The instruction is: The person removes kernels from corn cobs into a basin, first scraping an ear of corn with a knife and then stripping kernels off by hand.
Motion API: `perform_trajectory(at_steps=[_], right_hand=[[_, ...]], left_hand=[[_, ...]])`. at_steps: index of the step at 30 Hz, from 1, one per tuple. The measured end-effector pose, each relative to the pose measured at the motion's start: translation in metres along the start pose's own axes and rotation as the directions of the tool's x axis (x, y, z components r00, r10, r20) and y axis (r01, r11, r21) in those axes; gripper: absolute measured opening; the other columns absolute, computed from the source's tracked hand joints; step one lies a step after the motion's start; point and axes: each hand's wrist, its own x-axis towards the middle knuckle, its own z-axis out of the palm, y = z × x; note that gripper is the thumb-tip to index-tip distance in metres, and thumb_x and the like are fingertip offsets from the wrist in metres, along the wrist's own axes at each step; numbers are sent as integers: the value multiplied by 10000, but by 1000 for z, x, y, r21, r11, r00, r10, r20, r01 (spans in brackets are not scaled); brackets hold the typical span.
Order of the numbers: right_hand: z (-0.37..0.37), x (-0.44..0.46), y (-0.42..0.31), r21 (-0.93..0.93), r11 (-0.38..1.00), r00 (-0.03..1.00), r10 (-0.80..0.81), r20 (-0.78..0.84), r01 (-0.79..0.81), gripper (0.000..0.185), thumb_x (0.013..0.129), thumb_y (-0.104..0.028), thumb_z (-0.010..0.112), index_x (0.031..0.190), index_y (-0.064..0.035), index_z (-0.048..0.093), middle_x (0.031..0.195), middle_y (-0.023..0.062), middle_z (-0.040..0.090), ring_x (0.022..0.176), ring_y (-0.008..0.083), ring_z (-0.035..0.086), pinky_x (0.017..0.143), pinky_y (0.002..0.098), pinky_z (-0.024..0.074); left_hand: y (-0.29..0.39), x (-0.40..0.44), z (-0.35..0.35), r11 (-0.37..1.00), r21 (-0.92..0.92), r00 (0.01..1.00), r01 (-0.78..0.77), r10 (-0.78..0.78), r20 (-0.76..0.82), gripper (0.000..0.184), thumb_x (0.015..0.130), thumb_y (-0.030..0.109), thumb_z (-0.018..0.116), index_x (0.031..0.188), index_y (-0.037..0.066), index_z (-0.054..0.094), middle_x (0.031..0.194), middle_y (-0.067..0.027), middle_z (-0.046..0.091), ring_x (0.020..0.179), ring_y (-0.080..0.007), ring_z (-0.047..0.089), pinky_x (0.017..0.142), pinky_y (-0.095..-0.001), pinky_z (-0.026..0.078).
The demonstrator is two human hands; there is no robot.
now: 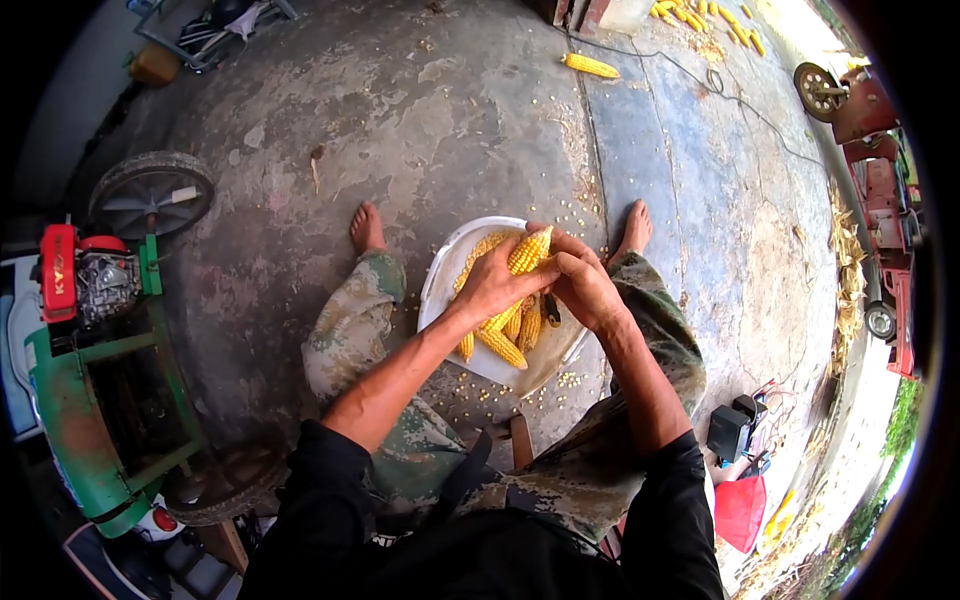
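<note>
Both hands hold one yellow corn cob (pixel 530 250) over a white basin (pixel 436 290) between the person's feet. My left hand (pixel 492 285) is closed around the cob's lower left side, its thumb reaching across. My right hand (pixel 583 282) wraps the cob's right side, with fingers behind its top. Below the hands, several more cobs (pixel 502 345) lie in the basin, with loose kernels (pixel 484 247) along its upper left part. A small dark object (pixel 552 309) shows under my right hand; what it is I cannot tell.
Kernels are scattered on the concrete floor (pixel 480 120) around the basin. A single cob (pixel 591 66) lies ahead, near a cable (pixel 715 85) and a cob pile (pixel 690 14). A green machine (pixel 75 420) with wheels stands left; a black box (pixel 729 433) and red cloth (pixel 740 512) lie right.
</note>
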Motion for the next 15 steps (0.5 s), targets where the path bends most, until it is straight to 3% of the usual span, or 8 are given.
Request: perform_trajectory(at_steps=[1, 3, 4, 6, 7, 12, 15], right_hand=[[1, 0, 0, 5, 1000, 1000, -13, -18, 13, 459, 939, -120, 517, 1374, 25, 495, 1156, 82, 617, 993, 155, 602, 875, 306, 501], [-2, 3, -2, -40, 999, 998, 10, -65, -12, 449, 953, -167, 549, 1358, 26, 515, 1112, 65, 619, 936, 134, 588, 828, 286, 492], [-5, 5, -3, -83, 996, 993, 30, -114, -39, 446, 968, -213, 581, 1341, 26, 535, 1067, 48, 621, 880, 112, 575, 781, 265, 483], [-11, 4, -8, -174, 984, 996, 26, -86, -41, 450, 976, -246, 595, 1331, 27, 548, 1030, 32, 615, 838, 95, 555, 749, 247, 466], [-12, 3, -8, -262, 964, 998, 26, -59, -41, 457, 984, -278, 608, 1321, 27, 560, 993, 15, 608, 797, 79, 535, 717, 230, 449], [-11, 2, -5, -219, 975, 1000, -16, 1, 16, 451, 1004, -241, 583, 1358, 33, 523, 952, 3, 610, 778, 74, 543, 719, 219, 455], [-10, 2, -4, -170, 985, 1000, -15, 17, 18, 456, 1005, -220, 577, 1375, 35, 502, 973, 8, 618, 793, 74, 548, 725, 218, 458]], left_hand=[[-2, 2, 3, 1000, 0, 1000, -1, 1, -1, 623, 891, 379, 718, 1347, 19, 496, 1171, -93, 622, 1062, -169, 615, 887, -301, 506], [-1, 3, 5, 946, -314, 993, -77, 99, 56, 581, 949, 375, 646, 1370, 17, 464, 1158, -78, 607, 1050, -161, 611, 878, -292, 505], [2, 3, 3, 946, -314, 994, -77, 99, 55, 581, 949, 375, 646, 1370, 17, 464, 1158, -78, 607, 1050, -161, 611, 878, -292, 505], [9, 4, -1, 761, -645, 962, 64, 126, 244, 515, 998, 348, 566, 1373, 18, 441, 1121, -55, 593, 1012, -133, 603, 857, -273, 503], [7, 4, -2, 761, -646, 962, 66, 124, 245, 515, 998, 348, 566, 1373, 18, 441, 1121, -55, 593, 1012, -133, 603, 857, -273, 503], [-1, 0, -8, 886, -464, 964, 23, 103, 244, 439, 1018, 315, 523, 1340, 26, 452, 1068, -37, 584, 974, -105, 591, 825, -247, 501], [-2, -3, -6, 862, -505, 975, 30, 86, 204, 432, 1012, 294, 535, 1341, 26, 454, 1074, -41, 582, 976, -108, 591, 830, -251, 503]])
